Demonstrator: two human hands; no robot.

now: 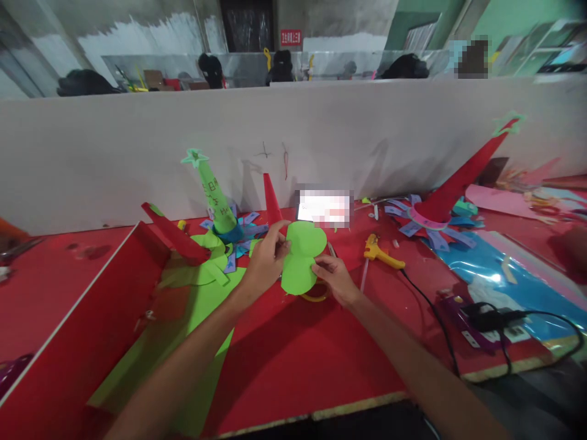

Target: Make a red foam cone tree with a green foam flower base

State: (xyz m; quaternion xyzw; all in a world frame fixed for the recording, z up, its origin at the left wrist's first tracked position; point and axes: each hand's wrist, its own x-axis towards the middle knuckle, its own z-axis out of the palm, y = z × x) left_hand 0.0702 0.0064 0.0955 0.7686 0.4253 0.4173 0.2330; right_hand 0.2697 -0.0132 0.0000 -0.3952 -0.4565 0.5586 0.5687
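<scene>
A bright green paper cutout (301, 253) with rounded lobes is held up over the red table. My left hand (270, 253) pinches its left edge, and my right hand (334, 276) grips the right edge of its lower lobe. Scissors with a yellow handle (316, 298) lie below the cutout, partly hidden by it. Behind my left hand rises a red paper cone (271, 198). A green cone with a star on top (215, 198) stands farther left, with blue strips around its base.
A yellow glue gun (383, 252) lies right of my hands, its cord running to a power strip (486, 324). A large red cone (463, 174) leans at the right. A red divider (105, 311) and green sheet (197, 366) are at left; a lit screen (323, 206) leans on the white partition (220, 131).
</scene>
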